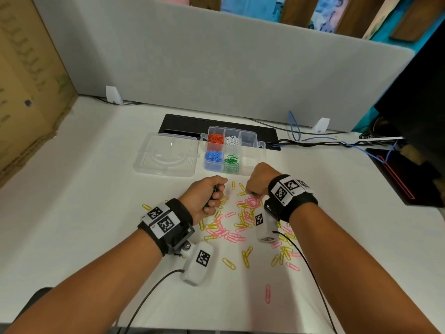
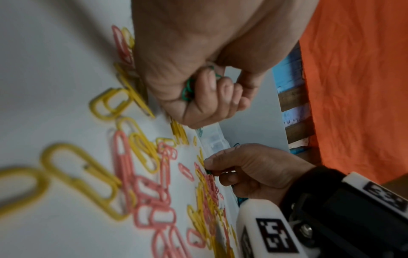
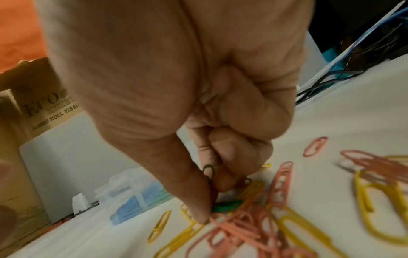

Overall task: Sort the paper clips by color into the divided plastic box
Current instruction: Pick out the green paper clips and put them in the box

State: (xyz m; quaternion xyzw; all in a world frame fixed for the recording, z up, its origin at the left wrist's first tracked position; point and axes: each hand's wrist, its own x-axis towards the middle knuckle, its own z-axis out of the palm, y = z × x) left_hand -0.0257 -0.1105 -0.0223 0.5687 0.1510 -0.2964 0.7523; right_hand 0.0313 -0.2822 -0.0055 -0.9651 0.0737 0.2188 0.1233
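On the cardboard box point(image 3: 39, 111) to your left you can read "ROLL TISSU" beneath larger letters starting "ECO"; the rest is too blurred to read.

Loose clips point(image 1: 243, 222) — pink and yellow on a white table point(image 1: 96, 213); clear box point(image 1: 250, 165) holding orange, white, blue, green clips; wristbands point(image 1: 178, 222) — black, with black-and-white square markers.

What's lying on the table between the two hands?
In the head view, a few loose yellow paper clips lie on the white table between the left hand and the right hand.
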